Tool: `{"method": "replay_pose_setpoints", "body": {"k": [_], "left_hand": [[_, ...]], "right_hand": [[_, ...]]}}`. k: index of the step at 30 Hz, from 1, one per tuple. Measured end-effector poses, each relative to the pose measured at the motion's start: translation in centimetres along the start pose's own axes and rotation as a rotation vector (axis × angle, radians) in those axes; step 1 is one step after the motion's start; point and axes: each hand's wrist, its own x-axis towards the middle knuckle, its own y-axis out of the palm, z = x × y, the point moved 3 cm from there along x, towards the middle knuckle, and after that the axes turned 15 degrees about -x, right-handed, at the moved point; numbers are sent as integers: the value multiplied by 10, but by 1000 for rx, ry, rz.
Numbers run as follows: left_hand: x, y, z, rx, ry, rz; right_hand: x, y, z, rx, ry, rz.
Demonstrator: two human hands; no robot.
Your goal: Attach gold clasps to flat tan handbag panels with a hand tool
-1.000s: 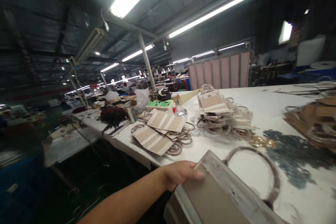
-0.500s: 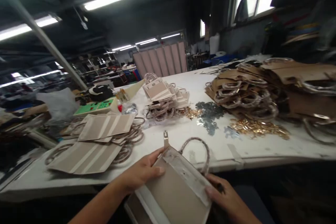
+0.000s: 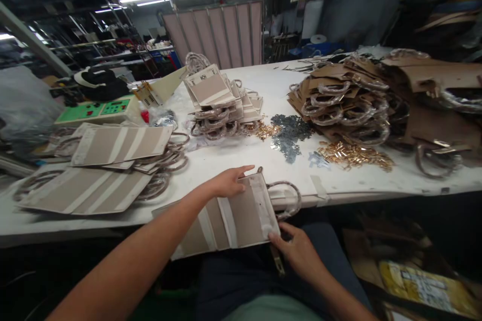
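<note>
Long white worktable (image 3: 211, 158), its edge just ahead of the left hand (image 3: 229, 183), which lies spread flat on a beige bag (image 3: 235, 215) with white stripes and a wrapped ring handle (image 3: 288, 199), bag half over the edge; right hand (image 3: 297, 253) below, pinching its lower corner.

White worktable (image 3: 271, 85) — stacked bag panels (image 3: 211, 88), brass fittings (image 3: 354, 155)
</note>
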Motion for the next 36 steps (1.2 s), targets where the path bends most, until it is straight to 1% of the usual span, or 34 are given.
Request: {"method": "replay_pose_setpoints", "body": {"k": [2,3,5,7,9,12,14,15,16,17,18,20,21,22,23,24,26,28,31,36], "left_hand": [[5,15,15,-25,-54,21],[2,22,21,-30,-77,6],[-9,33,28,-8,-78,-92],[-26,45,28,17,-18,-217],[-44,57,25,23,67,-310],[-64,74,19,42,159,-365],[-72,83,18,99,193,-353],[-75,86,19,132,201,-329],[-77,88,19,164,202,-299],[-78,90,20,192,199,-269],[-78,91,21,216,195,-243],[-78,93,21,255,184,-201],[-77,93,21,273,177,-187],[-76,94,20,289,169,-174],[-75,94,19,303,161,-162],[-74,95,18,315,155,-148],[-72,97,17,330,145,-121],[-72,100,17,331,142,-101],[-72,103,19,317,149,-87],[-71,102,21,289,143,-60]], "right_hand": [[2,-2,1,13,26,13],[1,-2,2,14,42,21],[-4,-1,6,1,58,33],[-10,1,11,-8,65,54],[-15,4,12,-19,71,81],[-19,9,4,-70,159,152],[-21,8,-4,-154,187,191],[-21,4,-7,-224,175,187],[-20,-2,-8,-311,142,152],[-19,-10,-7,-406,92,87],[-16,-20,-3,-498,24,-5],[-5,-38,13,-652,-159,-203],[4,-44,23,-720,-262,-277],[15,-47,32,-789,-350,-312],[27,-47,40,-873,-399,-310],[40,-46,46,-965,-407,-283],[63,-40,51,-1127,-371,-195],[76,-34,50,-1243,-326,-118],[78,-29,44,-1340,-285,-77],[72,-29,40,-1385,-268,-32]]}}
